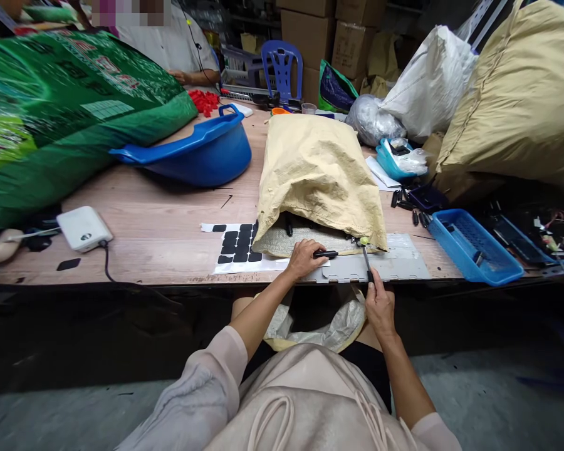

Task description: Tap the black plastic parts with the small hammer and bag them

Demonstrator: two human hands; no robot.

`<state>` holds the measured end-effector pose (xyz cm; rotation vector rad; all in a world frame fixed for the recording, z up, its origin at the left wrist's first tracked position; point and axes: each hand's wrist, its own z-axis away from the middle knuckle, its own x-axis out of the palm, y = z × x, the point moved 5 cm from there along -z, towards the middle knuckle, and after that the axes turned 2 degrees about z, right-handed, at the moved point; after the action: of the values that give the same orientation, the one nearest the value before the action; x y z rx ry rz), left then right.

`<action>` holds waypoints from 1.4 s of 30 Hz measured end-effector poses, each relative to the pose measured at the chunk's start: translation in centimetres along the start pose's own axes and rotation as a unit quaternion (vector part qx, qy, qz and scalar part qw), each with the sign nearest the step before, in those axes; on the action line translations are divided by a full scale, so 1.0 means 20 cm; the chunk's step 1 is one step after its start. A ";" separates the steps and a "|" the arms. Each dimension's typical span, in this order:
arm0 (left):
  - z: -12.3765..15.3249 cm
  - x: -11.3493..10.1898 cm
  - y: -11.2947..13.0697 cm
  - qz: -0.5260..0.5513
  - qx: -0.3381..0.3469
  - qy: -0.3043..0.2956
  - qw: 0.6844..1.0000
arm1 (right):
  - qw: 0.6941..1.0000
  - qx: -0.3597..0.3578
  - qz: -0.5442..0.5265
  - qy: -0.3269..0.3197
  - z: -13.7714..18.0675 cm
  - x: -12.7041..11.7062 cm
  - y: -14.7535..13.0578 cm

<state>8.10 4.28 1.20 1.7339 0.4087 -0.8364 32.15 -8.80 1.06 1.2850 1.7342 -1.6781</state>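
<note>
My left hand (304, 259) is closed around a small black elongated piece (326, 254) at the mouth of a cream woven sack (317, 156). My right hand (380, 305) grips a slim tool (366, 257) with a dark handle and a metal shaft. Its far end meets a small yellow-green blob (363, 240) by the sack's lower right corner; whether the blob belongs to the tool I cannot tell. The sack lies on the table with its opening toward me, and a few black pieces show inside. Under my hands is a grey sheet (395, 266) at the table's edge.
A sheet of black stickers (237, 244) lies left of the sack. Beyond are a blue basin (202, 153), a white box with a cable (85, 228) and a large green sack (75, 106). At right sits a blue basket (474, 247). Another person's hand (181, 76) shows behind. An open sack (331, 335) hangs at my lap.
</note>
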 end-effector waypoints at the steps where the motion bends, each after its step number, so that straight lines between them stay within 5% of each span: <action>1: 0.00 0.00 0.00 0.003 -0.002 0.004 1.000 | 1.000 0.006 -0.024 -0.006 0.01 0.00 0.00; 10: 0.00 0.00 -0.02 0.016 -0.011 0.020 1.000 | 0.979 -0.060 -0.176 -0.081 0.16 0.06 -0.16; 20: -0.02 0.00 -0.04 0.027 0.004 0.013 1.000 | 0.978 -0.131 -0.131 -0.092 0.16 0.10 -0.24; 34: -0.01 0.00 -0.03 0.028 -0.008 0.024 0.999 | 0.984 -0.093 -0.131 -0.071 0.15 0.10 -0.17; 42: 0.01 -0.01 0.00 0.002 -0.002 0.026 1.000 | 0.995 -0.004 -0.083 -0.052 0.08 0.03 -0.07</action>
<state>7.96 4.19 1.38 1.7551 0.4421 -0.7888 30.16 -9.87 1.06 1.0563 1.8260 -1.7935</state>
